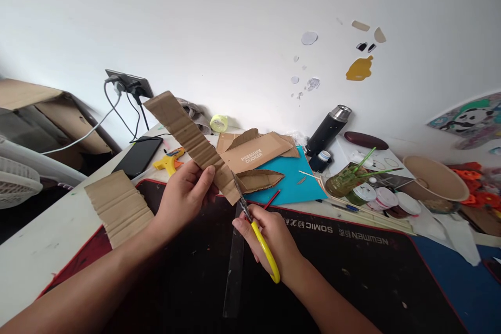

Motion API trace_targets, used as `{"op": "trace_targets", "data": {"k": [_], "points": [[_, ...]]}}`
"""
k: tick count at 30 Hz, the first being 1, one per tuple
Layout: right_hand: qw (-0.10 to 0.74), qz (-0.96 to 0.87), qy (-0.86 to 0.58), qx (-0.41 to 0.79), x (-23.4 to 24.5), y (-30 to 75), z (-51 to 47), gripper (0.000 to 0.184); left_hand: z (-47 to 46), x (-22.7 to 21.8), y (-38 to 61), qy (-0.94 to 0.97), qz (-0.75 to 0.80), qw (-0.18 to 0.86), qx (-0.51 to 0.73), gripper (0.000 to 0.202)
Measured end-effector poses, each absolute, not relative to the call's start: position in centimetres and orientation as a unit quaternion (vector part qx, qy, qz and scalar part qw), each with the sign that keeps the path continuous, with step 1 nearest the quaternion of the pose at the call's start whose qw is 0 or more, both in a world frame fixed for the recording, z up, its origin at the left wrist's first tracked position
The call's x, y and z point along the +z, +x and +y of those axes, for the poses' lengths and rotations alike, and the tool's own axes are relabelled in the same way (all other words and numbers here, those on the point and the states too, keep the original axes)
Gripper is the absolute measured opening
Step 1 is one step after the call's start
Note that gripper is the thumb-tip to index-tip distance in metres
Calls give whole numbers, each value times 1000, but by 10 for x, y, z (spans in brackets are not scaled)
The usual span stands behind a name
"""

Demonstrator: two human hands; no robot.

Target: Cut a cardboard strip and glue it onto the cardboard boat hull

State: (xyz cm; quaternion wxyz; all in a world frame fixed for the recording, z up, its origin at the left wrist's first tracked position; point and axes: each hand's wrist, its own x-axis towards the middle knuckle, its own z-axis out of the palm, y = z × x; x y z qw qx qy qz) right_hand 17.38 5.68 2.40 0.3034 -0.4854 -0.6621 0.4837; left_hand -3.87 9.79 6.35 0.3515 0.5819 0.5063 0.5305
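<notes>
My left hand (191, 188) pinches a long strip of brown corrugated cardboard (188, 133), tilted with its upper end toward the wall. In my right hand (274, 235) are scissors (256, 229) with yellow handles, the fingers closed around them. Their blades meet the strip's lower right edge near its end. Just behind the blades lies a pointed, leaf-shaped cardboard piece (260, 180). Below my hands a clear ruler-like strip (234, 271) lies on the black desk mat (176, 282). A squarish cardboard piece (117, 206) rests left of my left forearm.
Printed cardboard (254, 154) and a blue sheet (305, 182) lie behind my hands. A yellow glue gun (169, 162) and a phone (138, 156) are on the left. A black thermos (329, 129), paint jars (383, 198) and a bowl (434, 177) stand on the right.
</notes>
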Motion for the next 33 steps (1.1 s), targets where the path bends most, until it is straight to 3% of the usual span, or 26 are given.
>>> {"op": "trace_targets", "data": {"k": [19, 33], "points": [[298, -681, -532, 405, 25, 165, 55, 34, 99, 58, -35, 557, 514, 381, 529, 32], [304, -644, -491, 502, 25, 174, 55, 35, 98, 59, -39, 575, 509, 370, 523, 38]]}}
